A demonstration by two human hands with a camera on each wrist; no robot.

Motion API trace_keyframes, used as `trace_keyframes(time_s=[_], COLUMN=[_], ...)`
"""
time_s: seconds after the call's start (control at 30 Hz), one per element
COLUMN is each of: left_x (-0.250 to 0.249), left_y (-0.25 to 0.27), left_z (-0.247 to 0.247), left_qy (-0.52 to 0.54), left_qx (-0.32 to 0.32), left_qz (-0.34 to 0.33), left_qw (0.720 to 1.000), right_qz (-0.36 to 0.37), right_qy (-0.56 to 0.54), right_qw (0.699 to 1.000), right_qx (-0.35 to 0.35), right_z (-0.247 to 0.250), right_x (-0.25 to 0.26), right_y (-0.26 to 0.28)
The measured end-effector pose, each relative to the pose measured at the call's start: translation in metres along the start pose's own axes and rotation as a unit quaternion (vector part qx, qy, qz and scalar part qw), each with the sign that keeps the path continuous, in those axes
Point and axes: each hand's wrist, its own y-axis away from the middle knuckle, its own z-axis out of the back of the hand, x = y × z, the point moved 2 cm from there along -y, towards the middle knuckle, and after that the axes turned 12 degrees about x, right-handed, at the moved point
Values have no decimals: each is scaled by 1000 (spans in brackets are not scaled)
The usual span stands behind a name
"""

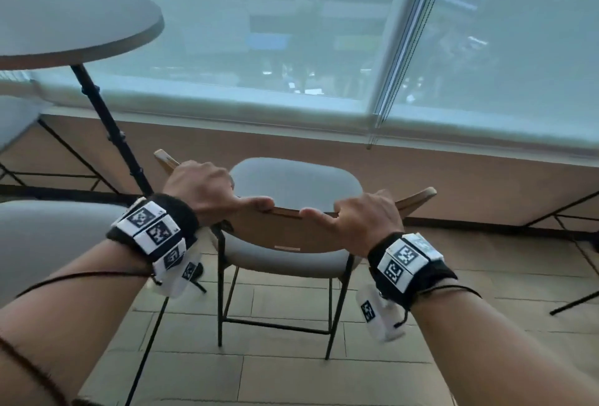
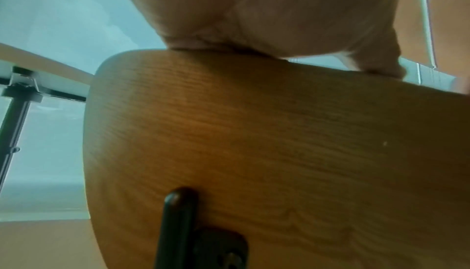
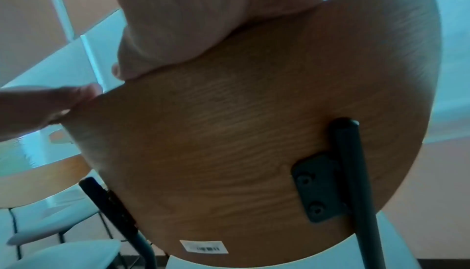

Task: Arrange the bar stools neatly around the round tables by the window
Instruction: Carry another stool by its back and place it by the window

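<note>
A bar stool (image 1: 291, 185) with a grey padded seat, black metal legs and a curved wooden backrest (image 1: 285, 230) stands in front of me, facing the window. My left hand (image 1: 207, 188) grips the backrest's top edge on the left side. My right hand (image 1: 359, 217) grips the same edge on the right, thumb laid along it. Both wrist views show the wooden backrest (image 2: 279, 153) (image 3: 241, 142) from behind, with a palm over its top edge. A round table (image 1: 64, 29) on a black leg stands at the upper left.
The window sill and low beige wall (image 1: 453, 185) run behind the stool. Another grey stool seat (image 1: 48, 237) sits close at my left, and one more (image 1: 16, 120) beyond it. Black table legs (image 1: 577, 276) show at the right edge. Tiled floor lies below.
</note>
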Motion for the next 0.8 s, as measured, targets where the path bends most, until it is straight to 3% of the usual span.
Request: trace_keyframes(time_s=[0.03, 0.13, 0.17, 0.23, 0.53, 0.8], left_x=[-8, -21, -54, -66, -95, -186], left_y=[-19, -14, -31, -27, -18, -57], left_z=[-4, -4, -6, -5, 2, 23], left_qy=[33, 4, 25, 32, 43, 71], left_qx=[15, -3, -16, -28, -17, -16], left_qz=[60, 50, 71, 60, 99, 223], left_qw=[998, 999, 997, 997, 994, 972], right_qz=[71, 82, 110, 114, 177, 289], right_qy=[15, 10, 23, 37, 34, 86], right_qw=[997, 997, 994, 993, 983, 953], right_qx=[16, 11, 9, 4, -22, -17], right_z=[4, 1, -2, -7, 7, 26], right_x=[-22, -30, -66, -77, -104, -191], right_y=[-44, -36, -42, -35, -48, -109])
